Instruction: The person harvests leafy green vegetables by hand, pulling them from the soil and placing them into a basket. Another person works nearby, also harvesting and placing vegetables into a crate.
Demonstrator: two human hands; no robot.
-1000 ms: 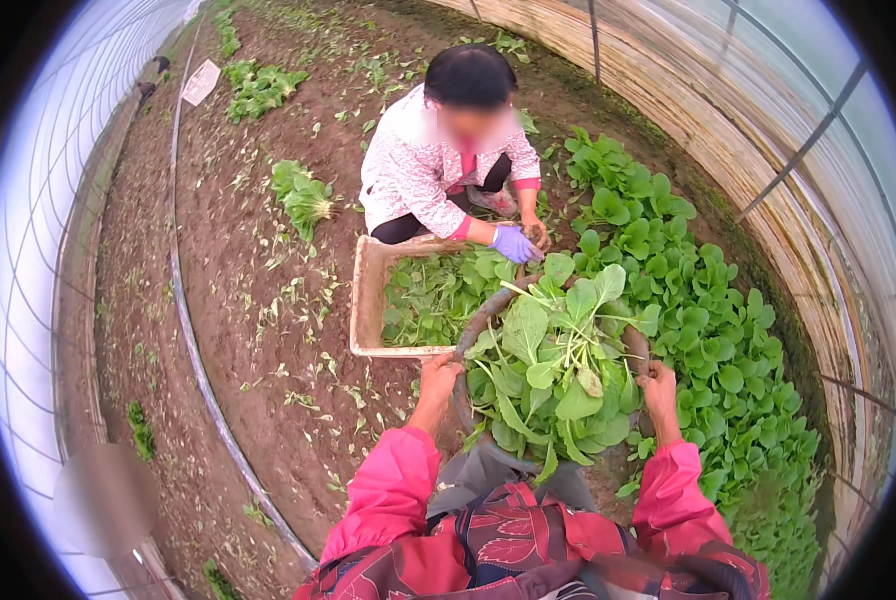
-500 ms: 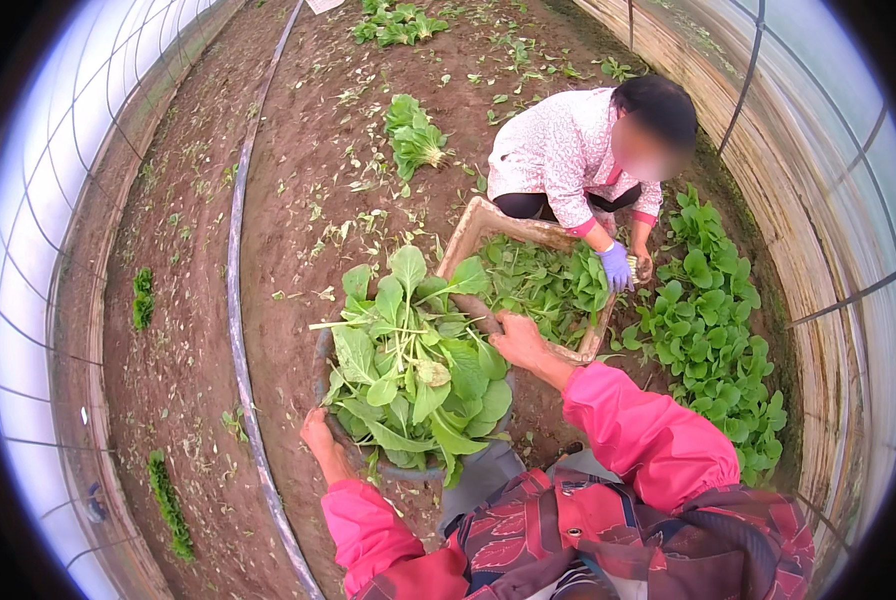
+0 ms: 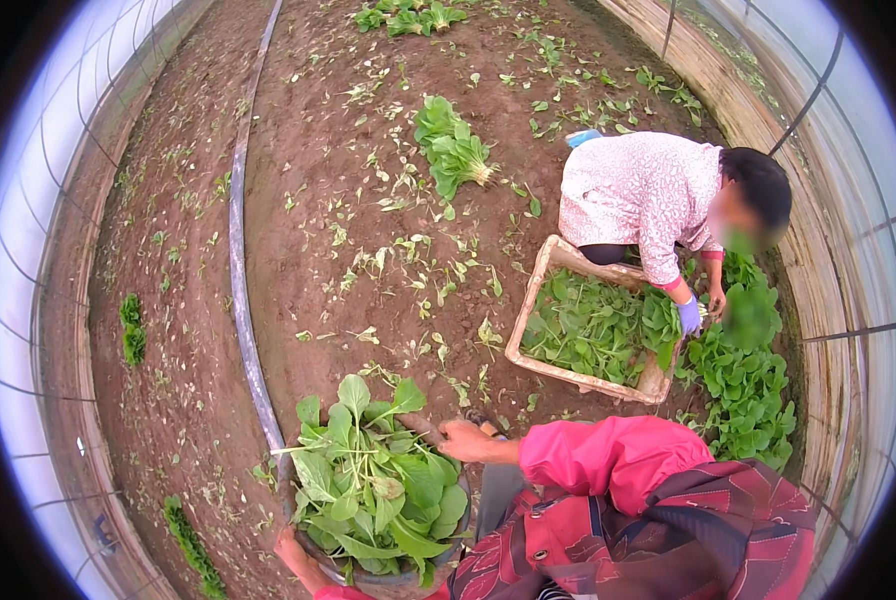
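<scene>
A round grey tub heaped with loose green leafy vegetables is at the lower left, close against my body. My left hand is closed on its left rim, partly cut off by my sleeve and the leaves. At the far right side of the tub my right hand grips the brownish rim, fingers wrapped over it. The leaves stand above the rim and hide most of it.
To the right, a person in a patterned pink top bends over a shallow crate of leafy greens, one hand gloved purple. Growing greens line the right wall. Cut bunches lie ahead; a hose runs along the left.
The tub has moved left and nearer to me with both my hands on it, away from the crate. The view has shifted, so the co-worker and crate appear farther right and lower.
</scene>
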